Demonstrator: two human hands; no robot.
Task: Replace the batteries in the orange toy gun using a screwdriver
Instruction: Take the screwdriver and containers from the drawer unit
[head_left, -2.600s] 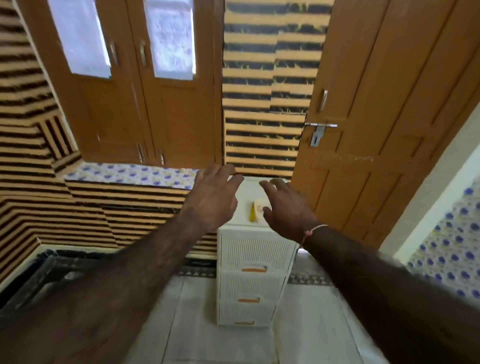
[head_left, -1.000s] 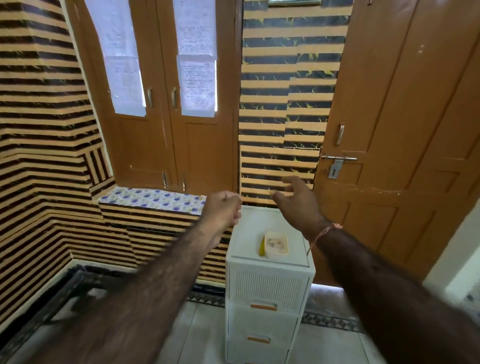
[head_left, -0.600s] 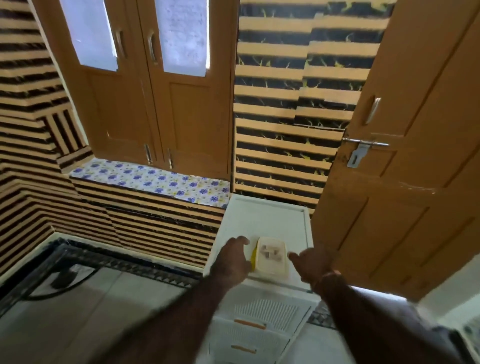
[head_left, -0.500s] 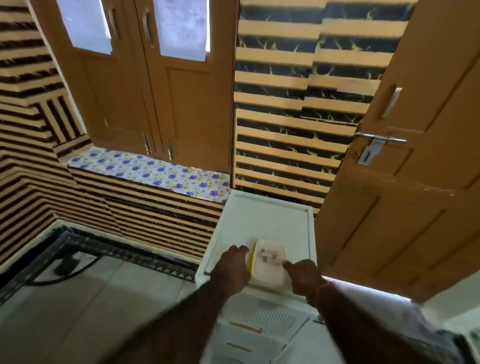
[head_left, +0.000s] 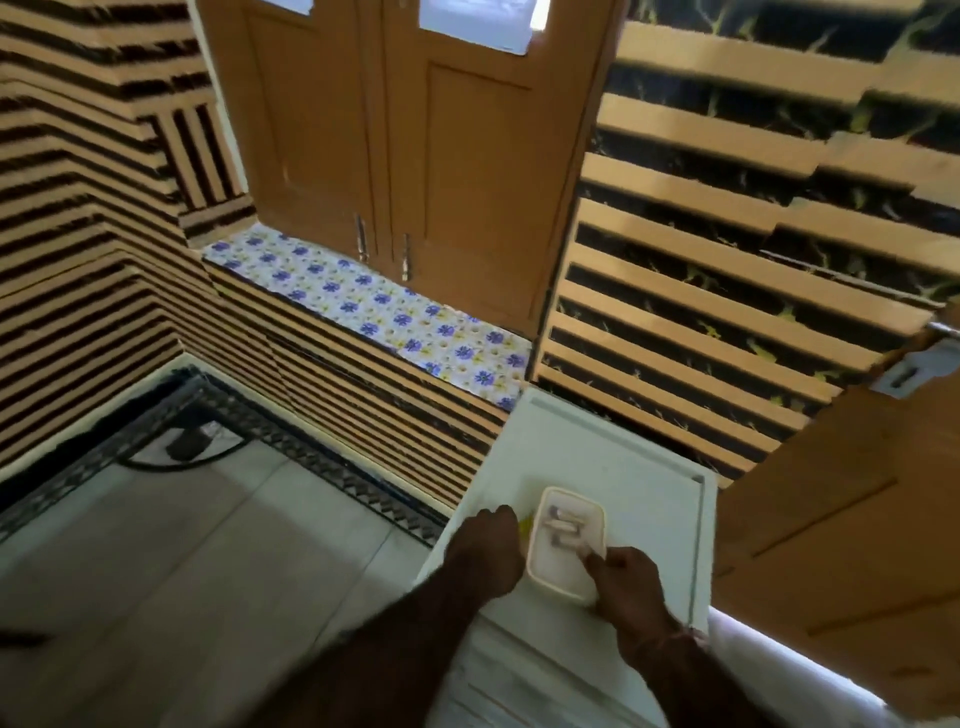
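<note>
A small cream plastic container (head_left: 550, 571) stands on the top of a white drawer unit (head_left: 639, 499). Inside it lie a few batteries (head_left: 563, 525). My right hand (head_left: 626, 579) holds the container at its near right rim, fingers curled over the edge. My left hand (head_left: 488, 551) lies at the container's left side, over a yellow object (head_left: 525, 524) of which only a sliver shows. The left fingers are hidden under the hand. No orange toy gun is in view.
The drawer unit stands against a striped wall, with a brown wooden door (head_left: 841, 509) close on its right. A flower-patterned ledge (head_left: 363, 306) runs under brown window shutters at the back. Pale tiled floor (head_left: 182, 545) lies to the left.
The view has dipped down and come closer to the drawer unit. Both hands came down from in front of me to the container; the right hand now holds its rim.
</note>
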